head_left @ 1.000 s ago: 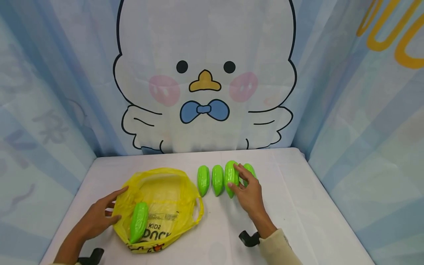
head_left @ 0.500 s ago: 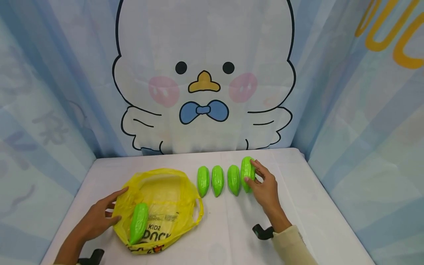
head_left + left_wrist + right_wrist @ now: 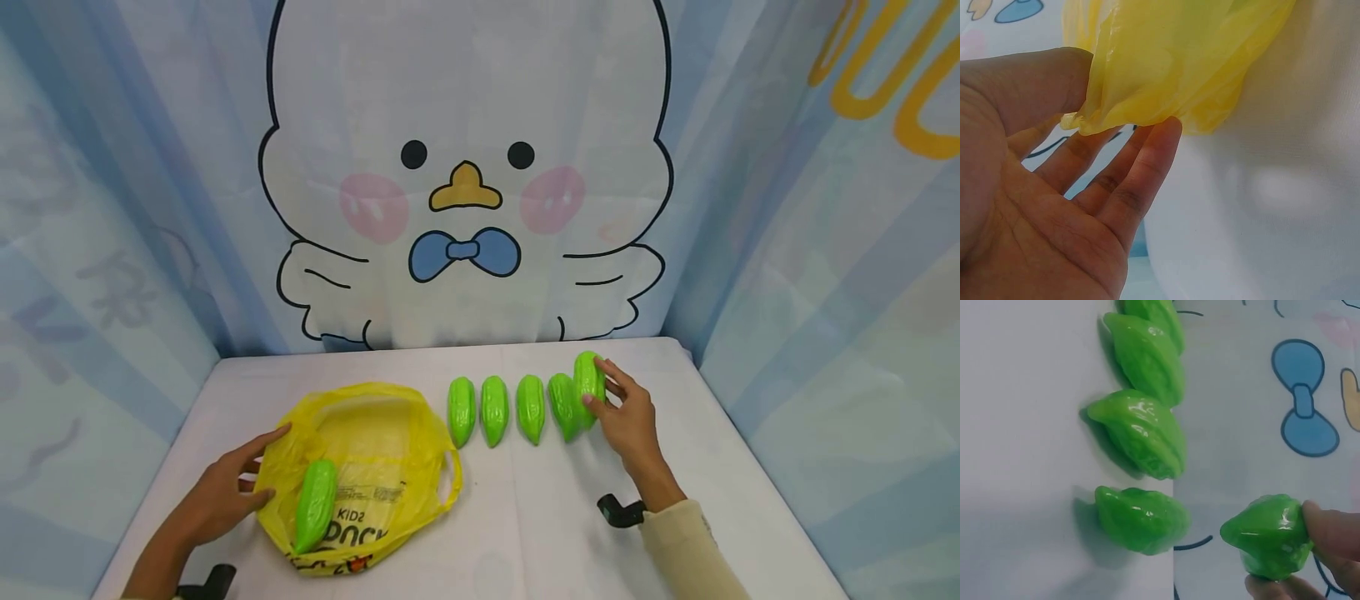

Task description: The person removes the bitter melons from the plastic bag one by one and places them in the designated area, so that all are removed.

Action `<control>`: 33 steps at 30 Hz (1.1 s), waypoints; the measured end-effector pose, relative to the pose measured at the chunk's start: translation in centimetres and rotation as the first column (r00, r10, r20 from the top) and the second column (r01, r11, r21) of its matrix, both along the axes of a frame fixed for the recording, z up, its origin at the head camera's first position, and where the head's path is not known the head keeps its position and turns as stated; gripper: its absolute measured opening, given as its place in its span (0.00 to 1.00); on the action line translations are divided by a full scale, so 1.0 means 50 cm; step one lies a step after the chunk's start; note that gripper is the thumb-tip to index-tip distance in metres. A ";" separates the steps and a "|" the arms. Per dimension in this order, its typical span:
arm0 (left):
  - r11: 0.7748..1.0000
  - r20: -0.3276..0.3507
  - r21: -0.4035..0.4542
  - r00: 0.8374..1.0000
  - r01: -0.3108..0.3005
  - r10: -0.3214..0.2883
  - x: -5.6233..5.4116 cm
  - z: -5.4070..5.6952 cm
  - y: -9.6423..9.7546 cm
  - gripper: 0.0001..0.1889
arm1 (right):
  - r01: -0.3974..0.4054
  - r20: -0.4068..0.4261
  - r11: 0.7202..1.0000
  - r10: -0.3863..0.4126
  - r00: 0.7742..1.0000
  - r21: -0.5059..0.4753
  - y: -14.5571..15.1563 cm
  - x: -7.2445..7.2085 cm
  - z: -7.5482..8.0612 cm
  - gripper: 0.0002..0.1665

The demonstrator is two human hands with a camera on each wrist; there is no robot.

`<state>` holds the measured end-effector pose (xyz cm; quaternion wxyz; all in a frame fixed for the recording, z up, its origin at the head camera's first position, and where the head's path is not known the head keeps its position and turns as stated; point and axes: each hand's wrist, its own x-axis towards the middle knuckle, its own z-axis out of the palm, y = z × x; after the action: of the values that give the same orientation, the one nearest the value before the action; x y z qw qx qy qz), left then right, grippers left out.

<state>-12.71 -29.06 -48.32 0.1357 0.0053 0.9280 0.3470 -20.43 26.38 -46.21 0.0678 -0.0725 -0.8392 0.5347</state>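
Note:
My right hand (image 3: 630,421) pinches a glossy green toy bitter gourd (image 3: 588,387) between thumb and fingers, at the right end of a row. In the right wrist view this gourd (image 3: 1272,534) is apart from the others, raised off the table. Several matching gourds (image 3: 530,408) lie side by side, points toward me. A yellow plastic bag (image 3: 375,433) lies with its mouth spread, another gourd (image 3: 315,506) in its left part. My left hand (image 3: 221,487) holds the bag's left edge; the left wrist view shows the yellow film (image 3: 1166,69) between thumb and fingers.
A white cloth covers the table (image 3: 510,533). Fabric with a printed duck (image 3: 465,292) hangs behind its back edge, and blue curtains (image 3: 825,333) stand at both sides. A black wrist mount (image 3: 621,511) sits by the right sleeve.
My right hand has carried its gourd rightward along the row, past the rightmost lying gourd, uncovering the ones it blocked. My left hand and the bag stay in place.

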 end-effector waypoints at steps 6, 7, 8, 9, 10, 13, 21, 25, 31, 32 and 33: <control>1.000 -0.001 0.004 1.000 0.000 0.000 0.001 -0.002 -0.002 0.49 | -0.001 0.048 1.000 0.001 0.999 0.004 0.023 -0.012 -0.004 0.42; 1.000 -0.001 0.005 1.000 0.000 0.000 0.001 -0.002 -0.002 0.49 | -0.003 0.056 1.000 0.002 0.998 0.007 0.026 -0.015 -0.006 0.42; 1.000 -0.003 0.004 1.000 0.000 0.000 0.001 -0.003 -0.002 0.49 | -0.005 0.063 1.000 0.004 0.998 0.007 0.029 -0.018 -0.007 0.42; 1.000 -0.004 0.005 1.000 0.000 0.000 0.002 -0.003 -0.003 0.49 | -0.004 0.071 1.000 0.003 0.998 0.012 0.033 -0.021 -0.011 0.42; 1.000 -0.005 0.006 1.000 0.000 0.000 0.002 -0.003 -0.003 0.49 | -0.003 0.077 1.000 0.002 0.997 0.017 0.037 -0.025 -0.014 0.42; 1.000 -0.010 0.007 1.000 0.001 -0.001 0.004 -0.002 -0.003 0.49 | 0.003 0.096 0.999 -0.006 0.995 0.032 0.050 -0.034 -0.029 0.41; 1.000 -0.006 0.019 1.000 -0.001 0.001 0.006 -0.005 -0.005 0.49 | 0.032 0.157 0.999 -0.037 0.987 0.030 0.076 -0.048 -0.057 0.42; 1.000 -0.012 0.015 1.000 0.002 -0.001 0.006 -0.006 -0.007 0.49 | 0.032 0.169 0.999 -0.037 0.985 0.030 0.079 -0.055 -0.067 0.41; 1.000 -0.015 0.015 1.000 0.002 -0.002 0.005 -0.005 -0.005 0.49 | 0.020 0.196 0.999 -0.029 0.980 0.048 0.082 -0.066 -0.090 0.41; 1.000 -0.015 0.016 1.000 0.002 -0.002 0.005 -0.005 -0.005 0.49 | 0.017 0.200 0.999 -0.027 0.979 0.052 0.083 -0.067 -0.093 0.41; 1.000 -0.014 0.018 1.000 0.003 -0.003 0.005 -0.005 -0.004 0.49 | 0.017 0.205 0.998 -0.028 0.978 0.057 0.083 -0.068 -0.095 0.41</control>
<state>-12.44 -29.28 -48.58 0.1296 0.0104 0.9258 0.3549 -23.81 30.55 -50.97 -0.0116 -0.1351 -0.8552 0.5003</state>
